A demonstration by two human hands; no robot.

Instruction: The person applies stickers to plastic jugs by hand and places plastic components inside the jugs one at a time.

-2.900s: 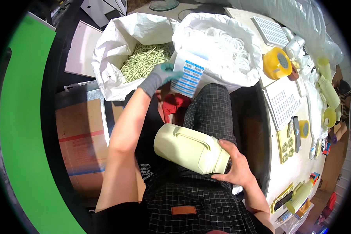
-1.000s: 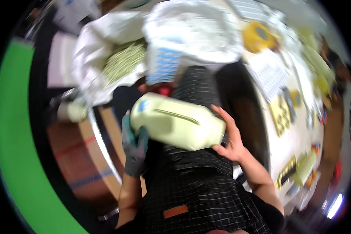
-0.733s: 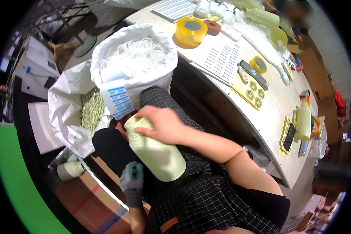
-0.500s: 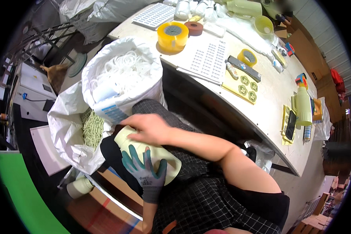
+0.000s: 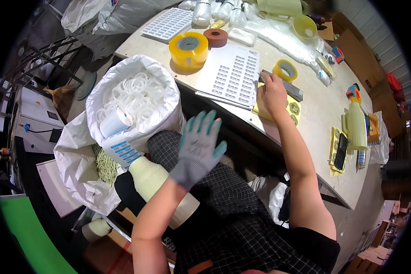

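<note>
A pale yellow-green plastic jug body [image 5: 151,180] lies slantwise across my lap, partly behind my left forearm. My left hand [image 5: 199,148], in a grey glove with green fingertips, is raised above my checked clothing. Its fingers are spread and it holds nothing. On the table, my right hand [image 5: 275,93] is bare, its fingers bent down and closed beside a long dark grey box [image 5: 293,90]. Whatever is between those fingertips is mostly hidden. Under this hand lies a yellow sheet with green badge-like stickers [image 5: 294,108]. Printed label sheets [image 5: 235,75] lie just left of it.
A white sack [image 5: 171,98] of clear rings stands left, with a label roll [image 5: 116,122] on top. Beside it, another sack holds pale green strands [image 5: 106,165]. Tape rolls [image 5: 189,50], a phone [image 5: 340,151] and another jug [image 5: 355,125] are on the table [image 5: 322,153].
My right hand has left the jug and reached over to the table beside the dark box. My left hand has lifted off the jug, fingers spread, and the jug stays on my lap.
</note>
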